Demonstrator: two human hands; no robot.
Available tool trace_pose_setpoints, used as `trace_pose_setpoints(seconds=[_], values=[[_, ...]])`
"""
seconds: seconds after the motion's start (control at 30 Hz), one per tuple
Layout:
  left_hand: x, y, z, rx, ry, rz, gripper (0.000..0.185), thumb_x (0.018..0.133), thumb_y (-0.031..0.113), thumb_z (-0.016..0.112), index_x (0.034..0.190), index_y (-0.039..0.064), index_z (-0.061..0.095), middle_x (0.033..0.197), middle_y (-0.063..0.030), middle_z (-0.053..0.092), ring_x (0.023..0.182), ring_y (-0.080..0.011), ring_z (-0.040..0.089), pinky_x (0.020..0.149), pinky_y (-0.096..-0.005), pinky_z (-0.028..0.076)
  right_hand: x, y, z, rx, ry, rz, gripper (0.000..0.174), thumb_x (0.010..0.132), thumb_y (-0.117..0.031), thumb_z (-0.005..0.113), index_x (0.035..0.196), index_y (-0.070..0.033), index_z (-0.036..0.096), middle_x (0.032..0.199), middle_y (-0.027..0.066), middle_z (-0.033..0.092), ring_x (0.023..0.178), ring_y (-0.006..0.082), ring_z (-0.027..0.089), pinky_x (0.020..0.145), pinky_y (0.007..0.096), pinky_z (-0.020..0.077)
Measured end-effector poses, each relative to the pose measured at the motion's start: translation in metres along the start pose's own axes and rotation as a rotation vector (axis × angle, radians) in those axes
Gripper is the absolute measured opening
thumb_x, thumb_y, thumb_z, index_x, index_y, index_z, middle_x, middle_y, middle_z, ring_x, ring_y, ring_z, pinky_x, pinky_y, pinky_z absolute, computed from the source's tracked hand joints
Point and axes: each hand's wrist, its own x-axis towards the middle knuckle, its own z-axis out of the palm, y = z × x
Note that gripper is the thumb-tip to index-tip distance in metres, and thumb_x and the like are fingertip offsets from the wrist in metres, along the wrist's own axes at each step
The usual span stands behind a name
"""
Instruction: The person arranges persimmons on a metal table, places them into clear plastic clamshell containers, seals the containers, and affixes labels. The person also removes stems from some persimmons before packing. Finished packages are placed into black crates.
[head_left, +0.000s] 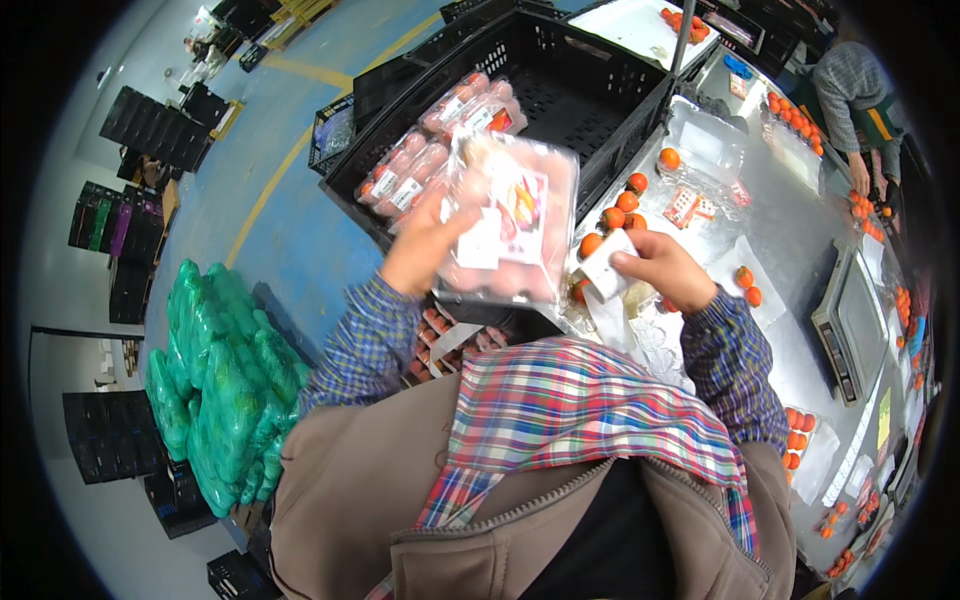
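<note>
My left hand (427, 244) is at the left side of a clear plastic-wrapped tray of tomatoes (551, 202), which bears a picture label and a white label. Its thumb lies at the white label (480, 244). The hand and tray are slightly blurred. In my right hand (667, 266), between thumb and fingers, are white labels (604, 266), with a pale strip hanging below. The wrapped tray is over the near corner of a large black plastic crate (622, 75), where several wrapped packs of tomatoes (405, 176) lie.
Loose tomatoes (627, 201), an empty clear tray (705, 139) and a weighing scale (847, 322) are on the metal table (799, 225). A co-worker (855, 86) bends over its far side. Green plastic-wrapped sacks (225, 390) stand on the left. More packed tomatoes (442, 341) lie below the crate.
</note>
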Motion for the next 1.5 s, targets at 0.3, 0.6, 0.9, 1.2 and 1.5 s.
trace_pose_setpoints(seconds=[0.3,0.6,0.9,1.2,1.5], values=[[0.175,0.059,-0.030,0.568,-0.147,0.144,0.054,0.087,0.018,0.066,0.131,-0.004,0.044,0.115,-0.0141,0.061,0.101,-0.0176,0.062,0.085,-0.0302,0.052,-0.107,0.037,-0.021,0.448,0.338,0.044,0.030,0.093,-0.020,0.058,0.114,0.002,0.059,0.100,0.0037,0.066,0.090,0.0112,0.060,0.083,0.0278,0.0476],[0.286,-0.048,-0.050,1.448,-0.153,0.344,0.062,0.080,0.040,0.067,0.132,0.013,0.049,0.120,-0.0200,0.059,0.114,-0.0325,0.056,0.096,-0.0382,0.043,-0.109,0.063,-0.035,0.582,0.393,0.074,0.028,0.094,-0.020,0.058,0.111,0.002,0.060,0.097,0.0048,0.068,0.084,0.0109,0.062,0.078,0.0267,0.0495],[0.242,-0.061,-0.023,1.599,0.197,0.460,0.064,0.076,0.028,0.074,0.129,0.003,0.049,0.120,-0.0216,0.058,0.112,-0.0369,0.054,0.096,-0.0420,0.045,-0.084,0.059,-0.044,0.654,0.475,0.061,0.027,0.096,-0.017,0.055,0.115,0.001,0.057,0.097,0.0016,0.066,0.086,0.0094,0.062,0.078,0.0259,0.0490],[0.076,-0.011,0.145,0.277,-0.732,0.048,0.049,0.087,0.021,0.069,0.128,-0.001,0.049,0.112,-0.0118,0.063,0.099,-0.0157,0.062,0.087,-0.0304,0.049,-0.030,-0.008,-0.042,0.738,0.424,-0.259,0.029,0.097,-0.023,0.055,0.114,-0.002,0.061,0.102,0.0032,0.066,0.094,0.0110,0.060,0.082,0.0268,0.0476],[0.108,0.032,-0.016,0.146,-0.104,0.105,0.029,0.091,0.016,0.060,0.116,0.000,0.060,0.103,-0.0086,0.066,0.089,-0.0185,0.066,0.077,-0.0311,0.053,-0.073,0.033,-0.018,0.388,0.441,-0.129,0.031,0.094,-0.017,0.059,0.121,-0.002,0.058,0.110,0.0049,0.062,0.094,0.0116,0.060,0.084,0.0282,0.0495]])
